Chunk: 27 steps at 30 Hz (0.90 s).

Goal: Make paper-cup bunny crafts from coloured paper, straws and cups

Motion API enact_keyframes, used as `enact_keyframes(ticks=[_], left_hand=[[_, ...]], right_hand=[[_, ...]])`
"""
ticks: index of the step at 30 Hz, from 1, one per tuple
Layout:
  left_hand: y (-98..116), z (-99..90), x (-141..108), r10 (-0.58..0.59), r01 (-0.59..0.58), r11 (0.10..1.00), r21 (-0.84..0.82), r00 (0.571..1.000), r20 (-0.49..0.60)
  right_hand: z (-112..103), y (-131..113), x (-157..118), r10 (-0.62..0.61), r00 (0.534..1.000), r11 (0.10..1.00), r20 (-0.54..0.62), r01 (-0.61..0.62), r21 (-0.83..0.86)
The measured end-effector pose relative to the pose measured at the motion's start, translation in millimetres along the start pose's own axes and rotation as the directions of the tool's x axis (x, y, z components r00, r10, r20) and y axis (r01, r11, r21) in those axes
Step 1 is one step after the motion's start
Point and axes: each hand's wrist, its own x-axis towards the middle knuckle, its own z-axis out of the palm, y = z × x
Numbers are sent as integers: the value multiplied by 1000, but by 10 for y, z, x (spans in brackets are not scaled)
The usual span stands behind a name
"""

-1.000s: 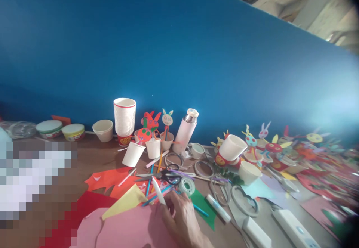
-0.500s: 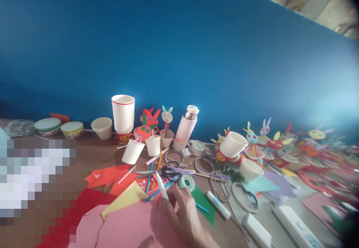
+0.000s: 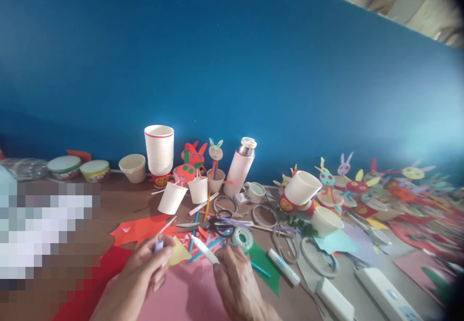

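My right hand (image 3: 237, 272) is closed on a white marker (image 3: 205, 249), whose tip points up and left over the scattered craft pieces. Left of it, my left hand (image 3: 154, 263) pinches a small pale purple marker cap (image 3: 158, 246). Cap and marker are apart. Beneath both hands lies pink paper (image 3: 184, 289), with a yellow paper piece (image 3: 180, 252) partly hidden by my left fingers. Just beyond are black-handled scissors (image 3: 222, 226) and a roll of clear tape (image 3: 242, 239). A second marker, white and blue (image 3: 284, 267), rests on green paper (image 3: 266, 263) to the right.
Along the blue wall (image 3: 217, 69) stand stacked paper cups (image 3: 159, 149), a pink thermos (image 3: 239, 168) and cups with paper rabbits (image 3: 215, 152). Lidded tubs (image 3: 94, 171) sit at left. At right are a power strip (image 3: 389, 294) and a white adapter (image 3: 335, 299).
My left hand has come up from the bottom edge and now holds the small cap beside the marker. My right hand keeps the marker, having shifted only slightly.
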Motion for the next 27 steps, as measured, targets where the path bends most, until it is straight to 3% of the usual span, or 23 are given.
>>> enact_keyframes(ticks=[2, 4, 12, 15, 17, 19, 23, 27], left_hand=[[60, 25, 70, -68, 66, 978, -197, 998, -2], [108, 53, 81, -110, 98, 962, -255, 993, -33], [134, 112, 24, -134, 128, 950, -284, 991, 0], [93, 97, 25, -124, 116, 955, -272, 992, -10], [46, 59, 36, -68, 69, 988, -138, 998, 7], [-22, -3, 59, 14, -18, 991, 134, 999, 33], [-162, -146, 135, 171, -179, 769, 613, 983, 72], [-195, -208, 187, 249, -329, 551, 766, 942, 226]], right_hand=[[3, -29, -7, -33, 999, 999, -19, 33, -26], [7, -56, -16, -43, 999, 998, -33, 42, -46], [50, -105, -52, -103, 988, 994, -115, 105, 14], [52, -149, -81, -59, 989, 996, -133, 68, 66], [24, -171, -92, -16, 994, 996, -110, 25, 82], [-27, -174, -81, -12, 995, 995, -98, 21, 93], [-157, -147, 12, -118, 984, 987, -135, 131, 96], [-256, -147, 101, -213, 960, 970, -182, 230, 77]])
